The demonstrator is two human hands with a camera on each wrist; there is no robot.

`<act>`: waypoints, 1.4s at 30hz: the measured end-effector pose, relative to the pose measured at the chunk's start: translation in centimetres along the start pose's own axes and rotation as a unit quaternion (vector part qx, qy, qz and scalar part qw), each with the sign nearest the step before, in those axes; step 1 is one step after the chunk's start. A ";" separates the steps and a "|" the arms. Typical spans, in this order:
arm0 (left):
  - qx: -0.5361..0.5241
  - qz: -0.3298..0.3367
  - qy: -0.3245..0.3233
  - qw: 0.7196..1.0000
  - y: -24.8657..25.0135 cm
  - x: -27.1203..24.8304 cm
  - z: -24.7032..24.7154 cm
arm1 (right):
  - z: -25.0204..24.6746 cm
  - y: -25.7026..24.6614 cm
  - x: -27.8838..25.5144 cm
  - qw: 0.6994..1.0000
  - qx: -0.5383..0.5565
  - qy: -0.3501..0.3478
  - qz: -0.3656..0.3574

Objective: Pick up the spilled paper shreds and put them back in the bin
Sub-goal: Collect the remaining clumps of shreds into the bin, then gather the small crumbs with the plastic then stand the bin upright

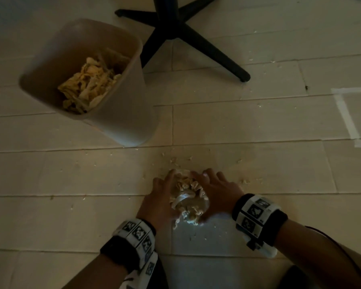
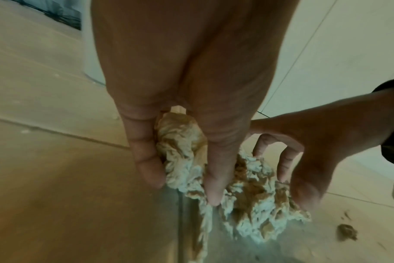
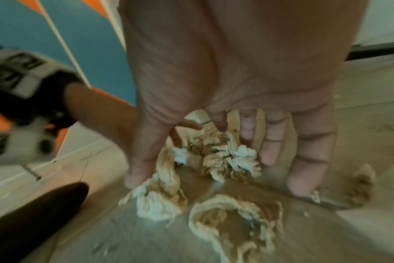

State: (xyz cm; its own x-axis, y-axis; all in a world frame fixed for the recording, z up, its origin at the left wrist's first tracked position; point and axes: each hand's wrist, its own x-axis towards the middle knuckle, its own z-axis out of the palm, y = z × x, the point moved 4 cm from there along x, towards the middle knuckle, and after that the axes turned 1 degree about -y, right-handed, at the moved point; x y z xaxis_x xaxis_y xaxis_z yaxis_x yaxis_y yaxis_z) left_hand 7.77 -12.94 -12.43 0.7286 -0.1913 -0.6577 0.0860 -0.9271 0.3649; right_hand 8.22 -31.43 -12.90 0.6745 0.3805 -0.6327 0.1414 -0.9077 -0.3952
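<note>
Head view shows your left hand (image 1: 157,197) and right hand (image 1: 218,189) set on either side of a pile of paper shreds (image 1: 189,200) on the pale plank floor (image 1: 258,126). Both hands cup the pile with fingers loosely curved against it. From the left wrist view, your left fingers (image 2: 146,160) press into the shreds, and your right hand (image 2: 308,147) curls round the far side. In the right wrist view the fingers (image 3: 308,156) are spread, tips down on the floor at the pile's edge. The beige bin (image 1: 113,97) stands upright well apart, ahead and to your left, partly filled with shreds. Small scraps (image 1: 175,159) lie scattered just beyond your hands. A black chair base (image 1: 175,24) stands past the bin.
</note>
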 end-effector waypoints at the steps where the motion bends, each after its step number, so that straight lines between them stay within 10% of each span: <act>1: 0.012 0.005 -0.007 1.000 0.5 0.6 -0.1 | 0.4 -0.2 0.0 1.000 -0.024 0.006 -0.002; 6: 0.062 0.049 -0.047 0.996 3.3 2.6 -0.3 | 1.8 -0.9 0.3 0.996 -0.057 0.067 0.013; 18: -0.114 0.066 -0.010 0.991 5.7 2.9 0.3 | -0.1 2.0 1.1 0.928 0.322 0.166 0.094; 21: -0.176 0.085 -0.033 0.980 6.9 2.6 -0.1 | -0.2 1.8 1.3 0.856 0.486 0.134 0.115; 24: -0.191 0.109 -0.013 0.976 7.6 2.5 -0.2 | -0.5 1.0 1.1 0.718 0.680 0.065 0.133; 28: -0.170 0.127 0.034 0.977 8.1 2.2 -0.5 | -2.0 0.4 0.2 0.651 0.757 0.009 0.052; 34: -0.171 0.156 0.114 0.966 7.8 2.7 -1.0 | -2.4 0.5 -0.2 0.630 0.776 0.026 -0.001; 42: -0.193 0.166 0.121 0.960 6.7 2.1 -2.0 | -2.6 1.8 -0.2 0.670 0.714 0.160 0.122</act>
State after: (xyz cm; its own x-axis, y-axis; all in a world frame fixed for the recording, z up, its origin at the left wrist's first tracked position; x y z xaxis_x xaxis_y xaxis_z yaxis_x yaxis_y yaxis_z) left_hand 11.23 -18.90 -10.02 0.8914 -0.3315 -0.3090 0.0344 -0.6304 0.7755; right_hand 10.20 -33.62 -11.77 0.7040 -0.0139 -0.7101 -0.6858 0.2468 -0.6847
